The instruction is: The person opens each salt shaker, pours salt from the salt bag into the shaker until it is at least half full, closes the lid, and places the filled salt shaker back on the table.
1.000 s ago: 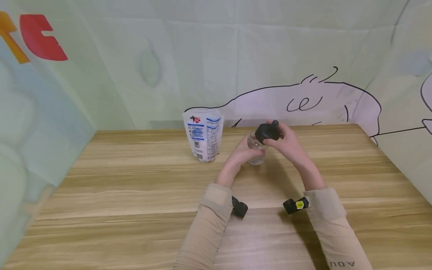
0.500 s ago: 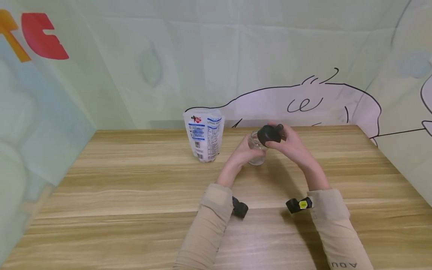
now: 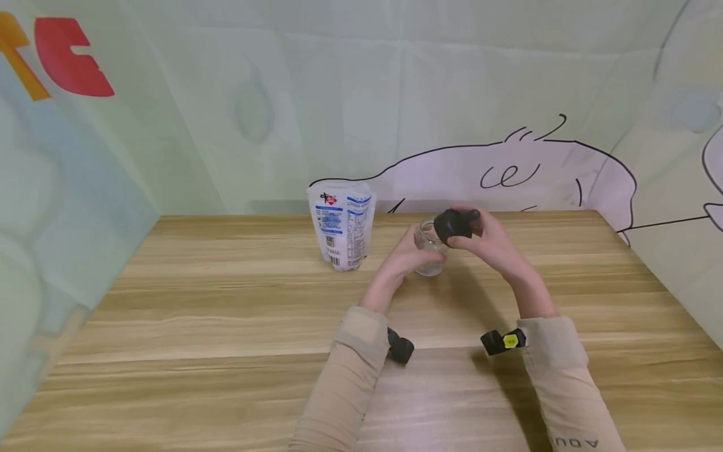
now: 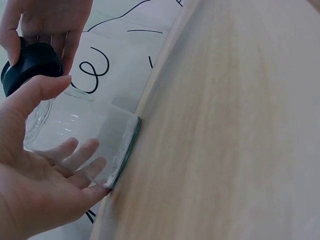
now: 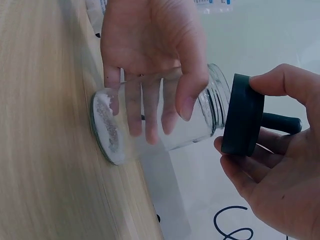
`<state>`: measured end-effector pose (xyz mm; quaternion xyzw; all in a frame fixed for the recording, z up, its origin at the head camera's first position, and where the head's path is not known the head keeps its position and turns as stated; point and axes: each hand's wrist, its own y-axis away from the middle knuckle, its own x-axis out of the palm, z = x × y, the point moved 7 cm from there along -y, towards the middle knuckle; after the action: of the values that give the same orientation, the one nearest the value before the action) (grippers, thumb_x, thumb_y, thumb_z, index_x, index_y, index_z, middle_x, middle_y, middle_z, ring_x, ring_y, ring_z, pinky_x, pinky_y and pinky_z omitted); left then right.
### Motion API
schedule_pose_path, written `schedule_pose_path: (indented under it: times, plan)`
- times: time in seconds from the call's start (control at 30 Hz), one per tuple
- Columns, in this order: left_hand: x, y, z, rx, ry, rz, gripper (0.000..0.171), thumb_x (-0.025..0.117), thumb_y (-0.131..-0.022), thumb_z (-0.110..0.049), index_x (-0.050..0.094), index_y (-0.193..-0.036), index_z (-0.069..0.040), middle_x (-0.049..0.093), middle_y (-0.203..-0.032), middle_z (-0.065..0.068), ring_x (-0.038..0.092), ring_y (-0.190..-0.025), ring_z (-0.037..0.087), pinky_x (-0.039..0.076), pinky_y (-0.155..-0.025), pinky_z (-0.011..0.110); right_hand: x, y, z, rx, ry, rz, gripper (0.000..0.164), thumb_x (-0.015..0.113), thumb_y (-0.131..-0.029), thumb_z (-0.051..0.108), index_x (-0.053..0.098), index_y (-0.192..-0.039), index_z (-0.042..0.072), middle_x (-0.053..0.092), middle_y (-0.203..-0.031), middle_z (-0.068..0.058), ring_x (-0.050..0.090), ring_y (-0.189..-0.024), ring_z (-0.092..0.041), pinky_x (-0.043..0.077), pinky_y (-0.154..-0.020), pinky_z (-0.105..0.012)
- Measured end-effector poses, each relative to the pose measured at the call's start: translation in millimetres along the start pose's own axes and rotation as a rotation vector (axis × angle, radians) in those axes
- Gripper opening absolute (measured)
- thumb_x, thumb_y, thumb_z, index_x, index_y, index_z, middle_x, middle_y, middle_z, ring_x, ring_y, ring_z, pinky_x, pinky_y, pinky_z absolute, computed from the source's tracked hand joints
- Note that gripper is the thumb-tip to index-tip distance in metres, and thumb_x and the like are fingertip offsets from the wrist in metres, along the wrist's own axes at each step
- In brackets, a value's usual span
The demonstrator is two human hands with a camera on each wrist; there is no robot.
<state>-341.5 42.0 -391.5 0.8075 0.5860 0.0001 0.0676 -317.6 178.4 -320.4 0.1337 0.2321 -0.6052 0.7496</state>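
Observation:
A clear glass jar (image 3: 430,270) stands on the table with a thin layer of white granules (image 5: 106,127) at its bottom. My left hand (image 3: 402,255) wraps round the jar's side, its fingers visible through the glass. At the threaded mouth, my right hand (image 3: 496,245) pinches a black lid (image 5: 242,117) between thumb and fingers. A short black stem (image 5: 281,123) sticks out from the lid's top. The lid is off the jar, tilted and held close to the right of the rim, and part of the mouth shows beside it in the head view.
A white pouch (image 3: 342,226) with blue print and a barcode stands upright left of the jar. Behind the wooden table (image 3: 226,326) hangs a printed cloth backdrop (image 3: 339,113). A black wrist camera (image 3: 400,349) sits at the left cuff, another (image 3: 503,341) at the right.
My right hand has shifted slightly right and down with the lid, whose stem has swung to point right. More of the jar's mouth shows. The left hand and jar have stayed put.

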Motion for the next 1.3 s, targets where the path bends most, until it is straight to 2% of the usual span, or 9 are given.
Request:
schedule_pose_path:
  times: [0.3,0.73,1.03,1.3]
  plan:
    - [-1.4,1.4,1.2,-0.044,-0.032,-0.022,0.077,0.081,-0.073,-0.017,0.041,-0.139,-0.016,0.043,-0.146,0.012,0.038,-0.136,0.030,0.026,-0.115,0.050,-7,2,-3,0.014,0.023,0.004,0.063,0.066,-0.085,0.012,0.040,-0.142,0.007,0.042,-0.144,-0.021,0.040,-0.134,-0.044,0.032,-0.108,-0.058]
    - [-2.1,2.3,0.1,-0.025,-0.018,-0.028,0.082,0.084,-0.069,-0.018,0.041,-0.137,-0.013,0.051,-0.136,0.008,0.045,-0.129,0.028,0.032,-0.112,0.047,-11,5,-5,0.007,0.031,0.044,0.059,0.070,-0.084,0.012,0.044,-0.136,0.006,0.048,-0.138,-0.020,0.048,-0.128,-0.039,0.037,-0.102,-0.047]
    - [-2.5,1.8,-1.5,-0.016,-0.034,-0.036,0.079,0.084,-0.069,-0.018,0.043,-0.135,-0.011,0.053,-0.134,0.007,0.046,-0.128,0.027,0.033,-0.111,0.047,-13,7,-7,0.034,0.073,0.077,0.060,0.070,-0.084,0.016,0.043,-0.137,0.008,0.049,-0.137,-0.021,0.049,-0.127,-0.040,0.037,-0.101,-0.049]
    - [-2.3,2.8,-3.7,-0.004,-0.035,-0.026,0.080,0.083,-0.071,-0.016,0.040,-0.138,-0.011,0.050,-0.139,0.011,0.045,-0.130,0.028,0.033,-0.111,0.047,-18,10,-10,0.055,0.090,0.102,0.063,0.069,-0.085,0.017,0.041,-0.141,0.010,0.048,-0.138,-0.021,0.049,-0.127,-0.040,0.040,-0.100,-0.047]
